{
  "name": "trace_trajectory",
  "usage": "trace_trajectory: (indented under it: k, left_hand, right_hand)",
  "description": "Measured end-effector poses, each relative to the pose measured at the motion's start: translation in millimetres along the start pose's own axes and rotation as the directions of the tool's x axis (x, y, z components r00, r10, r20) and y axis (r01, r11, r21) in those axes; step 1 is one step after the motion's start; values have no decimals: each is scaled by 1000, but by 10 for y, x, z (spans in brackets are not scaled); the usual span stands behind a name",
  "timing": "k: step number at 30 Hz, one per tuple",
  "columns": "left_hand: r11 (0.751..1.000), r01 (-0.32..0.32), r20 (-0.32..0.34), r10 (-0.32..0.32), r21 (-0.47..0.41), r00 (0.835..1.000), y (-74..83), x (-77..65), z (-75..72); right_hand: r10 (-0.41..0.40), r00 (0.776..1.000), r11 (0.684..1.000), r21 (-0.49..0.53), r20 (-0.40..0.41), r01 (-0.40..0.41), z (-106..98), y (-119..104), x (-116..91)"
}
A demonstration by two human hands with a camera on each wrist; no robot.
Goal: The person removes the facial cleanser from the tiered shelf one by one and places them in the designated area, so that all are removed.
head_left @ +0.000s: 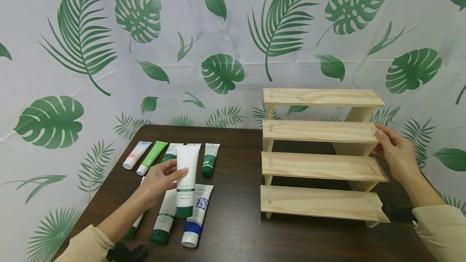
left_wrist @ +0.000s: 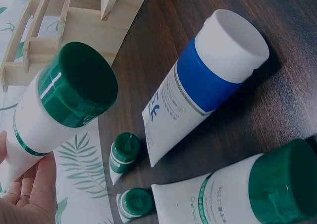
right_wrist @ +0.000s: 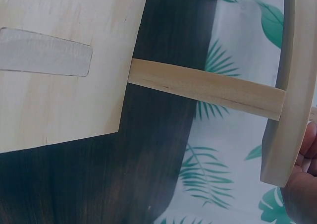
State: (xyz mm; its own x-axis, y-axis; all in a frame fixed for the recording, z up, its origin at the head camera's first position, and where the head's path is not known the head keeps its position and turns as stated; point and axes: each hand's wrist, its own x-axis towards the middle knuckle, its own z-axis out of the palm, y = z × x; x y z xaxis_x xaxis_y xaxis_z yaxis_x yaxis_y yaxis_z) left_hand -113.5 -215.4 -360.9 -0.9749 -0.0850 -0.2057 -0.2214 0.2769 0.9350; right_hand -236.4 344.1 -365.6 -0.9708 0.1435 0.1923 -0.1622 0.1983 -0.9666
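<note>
In the head view, my left hand (head_left: 157, 182) holds a white squeeze tube (head_left: 185, 195) with its green cap pointing down. The thumb lies across the front of it, and the tube overlaps others lying behind. From the left wrist, its green cap (left_wrist: 78, 85) shows close up, with fingers beneath the white body. Over on the right, my right hand (head_left: 398, 155) grips the end of an upper tier of a stepped wooden shelf (head_left: 320, 165). The right wrist view catches only part of that hand (right_wrist: 301, 194), at the end of a board.
Beneath the left hand lie a white tube with a blue band (head_left: 192, 226) and a green-capped tube (head_left: 161, 223). Farther back are a pink-and-white tube (head_left: 136, 155), a lime green tube (head_left: 153, 157) and a small green-and-white tube (head_left: 210, 160). A leaf-patterned cloth (head_left: 182, 92) hangs behind the dark table (head_left: 233, 213).
</note>
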Motion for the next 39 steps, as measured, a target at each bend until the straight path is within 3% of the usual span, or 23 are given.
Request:
trace_trajectory:
  k: [12, 19, 30, 34, 39]
  left_hand:
    - [999, 20, -13, -19, 34, 1000, -46, -37, -149]
    - [1000, 27, -23, -27, 14, 999, -104, -44, -256]
    - [992, 54, -79, -46, 111, 996, -161, -109, -433]
    - [990, 75, -87, -65, 119, 994, -196, -128, -507]
    - [989, 91, -85, -82, 119, 993, -229, -146, -604]
  right_hand:
    - [7, 1000, 995, 104, -1, -7, 6, 11, -14]
    - [20, 1000, 999, 41, -7, -20, 14, 5, -15]
    - [13, 1000, 1000, -3, 4, -13, -18, 76, 13]
    - [8, 1000, 1000, 17, -14, -8, -31, 130, 45]
    - [3, 1000, 992, 124, 14, -5, -10, 34, 19]
